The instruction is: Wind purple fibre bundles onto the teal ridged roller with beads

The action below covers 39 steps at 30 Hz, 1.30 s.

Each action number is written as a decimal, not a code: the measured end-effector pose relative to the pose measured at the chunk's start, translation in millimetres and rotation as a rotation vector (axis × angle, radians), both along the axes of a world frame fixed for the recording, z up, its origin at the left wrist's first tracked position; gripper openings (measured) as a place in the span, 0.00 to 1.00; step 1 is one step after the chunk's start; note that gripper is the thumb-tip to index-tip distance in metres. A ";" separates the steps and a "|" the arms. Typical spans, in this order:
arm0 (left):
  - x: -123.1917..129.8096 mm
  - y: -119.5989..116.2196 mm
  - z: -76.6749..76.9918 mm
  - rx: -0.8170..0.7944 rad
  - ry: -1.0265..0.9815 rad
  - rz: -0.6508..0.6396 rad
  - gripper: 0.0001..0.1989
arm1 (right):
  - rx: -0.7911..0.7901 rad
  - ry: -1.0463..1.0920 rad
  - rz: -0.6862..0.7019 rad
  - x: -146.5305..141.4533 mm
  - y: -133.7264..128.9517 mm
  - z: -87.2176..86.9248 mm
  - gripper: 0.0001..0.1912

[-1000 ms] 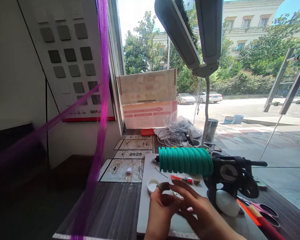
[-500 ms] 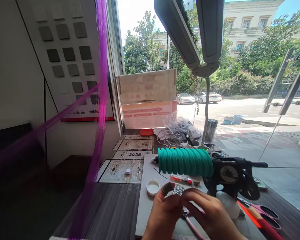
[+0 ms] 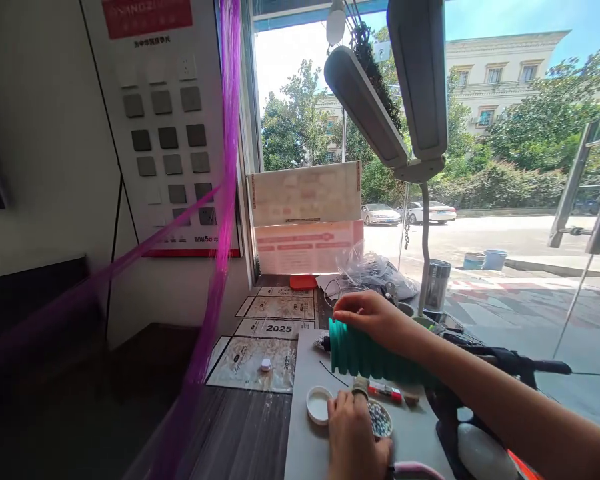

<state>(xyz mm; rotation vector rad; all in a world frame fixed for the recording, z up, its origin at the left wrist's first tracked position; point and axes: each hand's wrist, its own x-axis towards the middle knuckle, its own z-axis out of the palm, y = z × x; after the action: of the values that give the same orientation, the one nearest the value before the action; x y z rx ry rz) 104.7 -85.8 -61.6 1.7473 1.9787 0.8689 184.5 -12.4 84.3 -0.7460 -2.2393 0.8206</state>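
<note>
My right hand reaches across a teal ribbed sleeve, its bent thumb and fingers drawn together above the sleeve's left end. Whatever sits between those fingertips is too small or hidden. Below, my left hand curls around the left side of a small round tub of beads, the thumb at its lower edge. A wrap covers one left finger. The beads are silvery and pale. Left of that hand lies a white round lid. A dark tip pokes out of the sleeve; my right forearm hides much of it.
A white board lies beneath these things. On it are a red-and-clear tube and a pink handle. A black stand supports the sleeve. Behind rise a two-panel lamp and a plastic bag. Purple strands hang left.
My right hand has left my left hand and the beads and moved up over the teal sleeve. More of the bead tub shows. The whole view has shifted slightly.
</note>
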 end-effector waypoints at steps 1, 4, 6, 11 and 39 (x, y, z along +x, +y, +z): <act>0.3 -0.1 0.5 -0.011 -0.008 0.003 0.19 | -0.013 -0.008 0.016 -3.6 0.9 -0.4 0.13; -2.2 -2.4 1.4 0.009 -0.094 0.014 0.24 | -0.034 -0.030 0.045 -6.3 -1.7 -0.2 0.13; -6.3 -5.7 1.4 0.056 -0.200 0.005 0.29 | -0.047 -0.049 0.044 -5.1 -4.2 0.3 0.13; -21.8 -17.5 2.2 0.061 -0.338 0.068 0.39 | -0.071 -0.041 0.025 -4.7 -4.4 -2.5 0.13; -38.0 -48.0 64.0 0.326 -0.748 0.067 0.25 | 0.119 0.011 -0.053 -5.1 -11.5 -6.7 0.08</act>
<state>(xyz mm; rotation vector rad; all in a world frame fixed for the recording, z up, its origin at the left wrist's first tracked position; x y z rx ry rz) 66.7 -133.7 2.4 1.2170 1.4471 1.6458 179.5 -23.9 77.6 -0.7392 -2.2267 0.6581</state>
